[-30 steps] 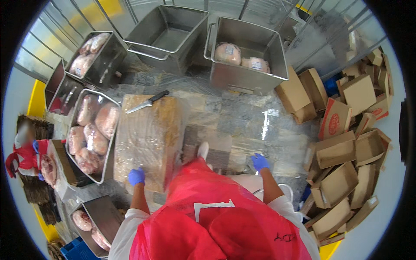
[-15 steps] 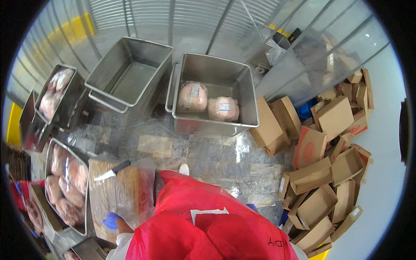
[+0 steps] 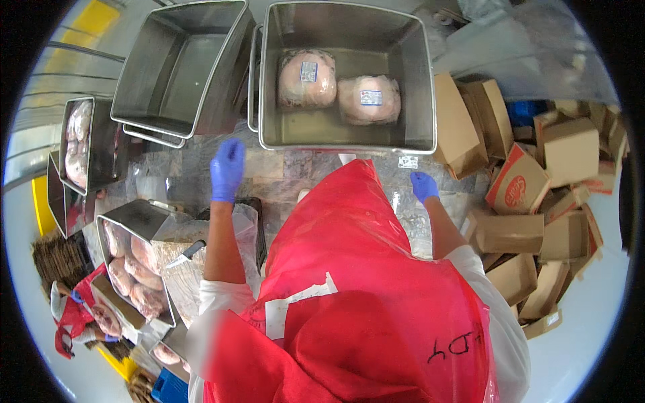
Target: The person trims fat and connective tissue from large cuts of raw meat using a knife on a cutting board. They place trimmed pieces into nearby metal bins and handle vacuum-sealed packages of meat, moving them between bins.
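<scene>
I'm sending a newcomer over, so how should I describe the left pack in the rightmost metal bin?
Beyond the big red apron, find the rightmost metal bin. Of its two pale wrapped packs, the left pack lies nearer the side handle. Unlike the right pack, it is taller and farther from the apron.

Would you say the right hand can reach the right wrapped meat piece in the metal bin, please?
Probably yes: the metal bin is open-topped above the right wrapped meat piece, though the right hand must clear its near rim.
</scene>
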Available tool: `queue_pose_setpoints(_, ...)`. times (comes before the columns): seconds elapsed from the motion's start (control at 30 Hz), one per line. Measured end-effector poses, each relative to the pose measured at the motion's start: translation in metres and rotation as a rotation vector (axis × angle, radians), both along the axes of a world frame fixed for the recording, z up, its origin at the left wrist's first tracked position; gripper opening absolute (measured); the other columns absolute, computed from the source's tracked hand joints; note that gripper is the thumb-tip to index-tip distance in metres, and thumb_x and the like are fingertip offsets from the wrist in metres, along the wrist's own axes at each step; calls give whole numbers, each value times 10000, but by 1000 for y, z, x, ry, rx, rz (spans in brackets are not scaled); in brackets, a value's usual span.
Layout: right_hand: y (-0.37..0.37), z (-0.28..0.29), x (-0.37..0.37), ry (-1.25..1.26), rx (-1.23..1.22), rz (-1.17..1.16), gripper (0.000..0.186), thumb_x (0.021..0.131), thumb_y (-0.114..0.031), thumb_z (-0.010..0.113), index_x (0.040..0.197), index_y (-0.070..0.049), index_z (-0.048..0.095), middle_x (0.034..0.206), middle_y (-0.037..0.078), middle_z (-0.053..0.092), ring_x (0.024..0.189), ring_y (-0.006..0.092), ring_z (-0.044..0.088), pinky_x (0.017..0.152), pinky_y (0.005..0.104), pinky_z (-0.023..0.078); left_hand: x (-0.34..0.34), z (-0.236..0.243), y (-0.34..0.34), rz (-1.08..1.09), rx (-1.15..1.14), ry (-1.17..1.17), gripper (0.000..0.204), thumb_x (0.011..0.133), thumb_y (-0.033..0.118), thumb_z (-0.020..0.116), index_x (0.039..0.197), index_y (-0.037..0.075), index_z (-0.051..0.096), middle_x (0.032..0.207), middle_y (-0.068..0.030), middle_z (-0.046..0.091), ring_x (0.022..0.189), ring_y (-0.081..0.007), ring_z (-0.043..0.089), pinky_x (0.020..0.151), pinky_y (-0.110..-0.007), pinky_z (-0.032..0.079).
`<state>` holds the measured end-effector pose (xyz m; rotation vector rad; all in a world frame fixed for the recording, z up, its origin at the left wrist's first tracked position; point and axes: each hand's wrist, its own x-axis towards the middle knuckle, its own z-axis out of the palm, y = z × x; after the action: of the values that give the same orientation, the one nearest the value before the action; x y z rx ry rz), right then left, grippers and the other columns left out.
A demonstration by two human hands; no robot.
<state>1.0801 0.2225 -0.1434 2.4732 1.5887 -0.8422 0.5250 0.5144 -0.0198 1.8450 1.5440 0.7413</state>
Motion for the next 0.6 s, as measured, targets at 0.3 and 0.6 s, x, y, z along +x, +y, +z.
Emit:
queue_pose_setpoints(0.3,222,-76,93,163,-36,-235,434,1006,-427,504,1135,-64,704,1170,242,677,1094,447,638,962,513,499,113,-71,-43,-81,-539,234,253,953,207,676,1124,22,701,1005,-199,745,935,-305,749,798,-387,573)
queue_pose_setpoints(0.6,338,-237,179,164,-94,-260,695,948,-480,587,1460,-22,481,1438,288,520,1324,446,515,1120,494,415,235,-139,35,-164,-672,231,277,943,253,677,1131,51,700,1025,-203,738,965,-370,723,808,-420,578)
